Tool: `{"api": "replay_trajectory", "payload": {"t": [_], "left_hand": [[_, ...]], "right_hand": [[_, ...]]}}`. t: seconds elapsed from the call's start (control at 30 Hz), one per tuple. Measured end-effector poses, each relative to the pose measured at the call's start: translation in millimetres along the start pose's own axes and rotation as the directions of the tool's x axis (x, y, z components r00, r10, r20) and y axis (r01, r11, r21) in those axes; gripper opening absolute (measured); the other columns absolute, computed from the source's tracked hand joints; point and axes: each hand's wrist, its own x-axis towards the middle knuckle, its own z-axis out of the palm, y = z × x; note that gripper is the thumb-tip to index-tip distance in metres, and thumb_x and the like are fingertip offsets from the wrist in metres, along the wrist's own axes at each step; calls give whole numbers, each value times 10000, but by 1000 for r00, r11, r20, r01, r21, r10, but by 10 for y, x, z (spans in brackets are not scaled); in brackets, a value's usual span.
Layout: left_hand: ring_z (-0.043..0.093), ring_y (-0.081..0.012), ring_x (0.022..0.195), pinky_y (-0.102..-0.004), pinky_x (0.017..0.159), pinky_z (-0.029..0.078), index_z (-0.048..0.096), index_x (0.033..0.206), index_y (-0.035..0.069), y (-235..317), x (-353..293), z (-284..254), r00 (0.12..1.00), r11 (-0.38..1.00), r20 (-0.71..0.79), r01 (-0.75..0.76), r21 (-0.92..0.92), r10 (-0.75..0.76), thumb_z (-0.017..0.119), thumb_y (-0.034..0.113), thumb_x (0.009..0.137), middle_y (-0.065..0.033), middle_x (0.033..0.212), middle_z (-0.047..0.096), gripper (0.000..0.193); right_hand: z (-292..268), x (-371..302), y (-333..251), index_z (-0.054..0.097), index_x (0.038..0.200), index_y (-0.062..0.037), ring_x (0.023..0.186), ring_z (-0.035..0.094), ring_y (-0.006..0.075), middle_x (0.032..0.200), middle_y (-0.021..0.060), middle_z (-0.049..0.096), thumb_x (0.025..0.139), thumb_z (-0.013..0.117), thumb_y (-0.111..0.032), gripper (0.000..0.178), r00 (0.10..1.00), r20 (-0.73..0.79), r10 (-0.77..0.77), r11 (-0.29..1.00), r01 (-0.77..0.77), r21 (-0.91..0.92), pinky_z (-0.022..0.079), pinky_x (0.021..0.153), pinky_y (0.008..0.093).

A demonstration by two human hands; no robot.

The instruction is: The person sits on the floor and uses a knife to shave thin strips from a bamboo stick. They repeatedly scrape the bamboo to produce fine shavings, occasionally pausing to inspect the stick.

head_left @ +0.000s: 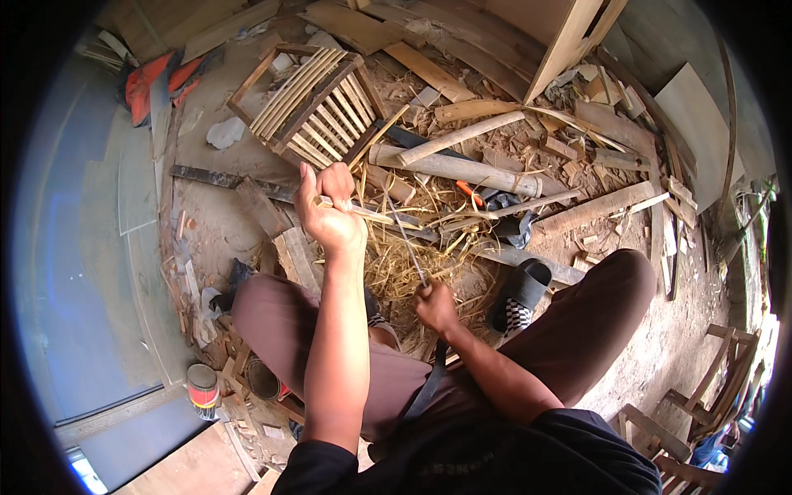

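Note:
My left hand is raised in front of me, shut on a thin pale bamboo strip that runs off to the right. My right hand sits lower, near my knees, gripping a knife whose narrow blade points up toward the strip. A heap of straw-like shavings lies on the ground between my legs, just under both hands. I am seated with brown trousers and a checkered shoe by the shavings.
A slatted bamboo frame lies ahead, with thick bamboo poles, planks and wood scraps scattered right of it. An orange-handled tool rests among them. A small red-banded can stands at lower left. A wooden chair frame is at right.

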Motion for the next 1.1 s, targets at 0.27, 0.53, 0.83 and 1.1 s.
{"api": "replay_trajectory", "payload": {"t": [0.27, 0.53, 0.83, 1.1], "left_hand": [[219, -138, 550, -317, 579, 215, 284, 499, 161, 59, -18, 30, 1000, 1000, 8, 17, -14, -17, 320, 352, 1101, 9, 508, 224, 632], [219, -150, 548, -331, 600, 236, 294, 497, 157, 34, -43, 116, 997, 1000, 78, 6, 30, -8, 311, 347, 1100, 0, 502, 232, 632], [211, -144, 548, -318, 577, 209, 283, 492, 158, 88, -59, -52, 999, 999, 36, 28, -28, -27, 321, 369, 1095, 3, 496, 236, 640], [235, -155, 553, -346, 612, 235, 323, 503, 165, 193, -164, -162, 998, 997, 50, 42, -66, -38, 270, 360, 1114, -4, 491, 260, 643]], "right_hand": [[88, 184, 1037, 686, 1035, 42, 781, 718, 388, 816, 238, 714, 868, 637, -169, 274, 898, -29, 440, 867, -433, -247, 580, 746, 440], [137, 128, -17, 671, 1055, 33, 694, 679, 292, 774, 224, 689, 862, 621, -93, 236, 996, 33, -82, 992, 79, 103, 502, 631, 446], [135, 235, 816, 703, 957, 46, 780, 709, 422, 811, 272, 703, 866, 637, -189, 260, 984, 16, 176, 984, -175, -38, 548, 706, 484], [224, 241, 1192, 745, 900, 28, 859, 707, 459, 833, 301, 698, 826, 725, -292, 329, 886, -82, 457, 876, -464, -130, 565, 779, 503]]}}
